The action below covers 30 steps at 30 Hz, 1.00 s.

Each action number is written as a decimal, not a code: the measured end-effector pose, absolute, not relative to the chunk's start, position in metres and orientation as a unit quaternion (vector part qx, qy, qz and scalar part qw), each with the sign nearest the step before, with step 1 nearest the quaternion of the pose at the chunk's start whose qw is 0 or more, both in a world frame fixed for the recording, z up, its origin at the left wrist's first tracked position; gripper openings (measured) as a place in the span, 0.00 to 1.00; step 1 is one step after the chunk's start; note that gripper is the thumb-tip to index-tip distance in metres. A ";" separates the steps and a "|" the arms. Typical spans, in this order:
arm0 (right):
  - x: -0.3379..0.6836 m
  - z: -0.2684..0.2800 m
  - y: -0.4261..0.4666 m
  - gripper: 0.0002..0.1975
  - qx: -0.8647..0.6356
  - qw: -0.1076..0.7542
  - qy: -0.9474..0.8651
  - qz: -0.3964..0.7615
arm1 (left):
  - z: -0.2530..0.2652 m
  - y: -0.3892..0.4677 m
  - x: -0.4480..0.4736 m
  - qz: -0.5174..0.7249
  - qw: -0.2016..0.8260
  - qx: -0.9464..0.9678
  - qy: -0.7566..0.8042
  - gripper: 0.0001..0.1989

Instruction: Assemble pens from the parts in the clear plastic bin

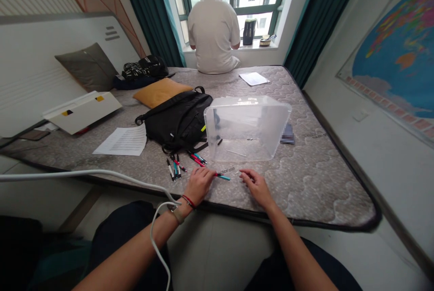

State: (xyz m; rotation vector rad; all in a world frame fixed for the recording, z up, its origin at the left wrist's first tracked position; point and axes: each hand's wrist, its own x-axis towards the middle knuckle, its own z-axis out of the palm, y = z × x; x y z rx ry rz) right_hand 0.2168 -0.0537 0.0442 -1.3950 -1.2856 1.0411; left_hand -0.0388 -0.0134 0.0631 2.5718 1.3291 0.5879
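My left hand (200, 183) rests low over the mattress near its front edge, its fingers closed round pens (224, 177); red and teal ends stick out to the right. Just behind and left of it lie loose pens (174, 169), white, teal, red and black. To the right, my right hand (256, 186) hovers near the mattress with fingers loosely bent and slightly apart; no held thing shows clearly. Beyond both hands a clear plastic bin (249, 124) lies on its side, opening towards me. A dark pen (220, 142) and a thin pale stick (236, 152) are inside it.
A black backpack (176, 119) is left of the bin, near a printed sheet (122, 142), a white box (86, 112) and a yellow cushion (162, 91). At the window a person (214, 33) sits facing away. A white cable (101, 172) crosses my left forearm.
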 end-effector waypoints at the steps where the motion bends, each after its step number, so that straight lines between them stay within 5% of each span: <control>1: 0.210 0.048 -0.057 0.18 -0.545 0.464 -0.540 0.443 | 0.065 -0.021 -0.026 0.225 0.126 0.851 0.457 0.13; 7: 0.186 0.050 -0.062 0.19 -0.513 0.525 -0.476 0.484 | 0.066 -0.048 0.031 0.306 0.348 0.768 0.443 0.10; 14: 0.198 0.052 -0.053 0.14 -0.435 0.667 -0.208 0.568 | 0.061 -0.046 0.036 0.328 0.424 0.694 0.480 0.18; 25: 0.242 0.056 -0.046 0.07 -0.382 0.698 -0.068 0.602 | 0.050 0.004 -0.066 0.221 0.158 0.797 0.540 0.11; 30: 0.240 0.052 -0.043 0.08 -0.383 0.705 -0.058 0.594 | 0.046 0.060 -0.083 0.118 0.059 0.861 0.492 0.20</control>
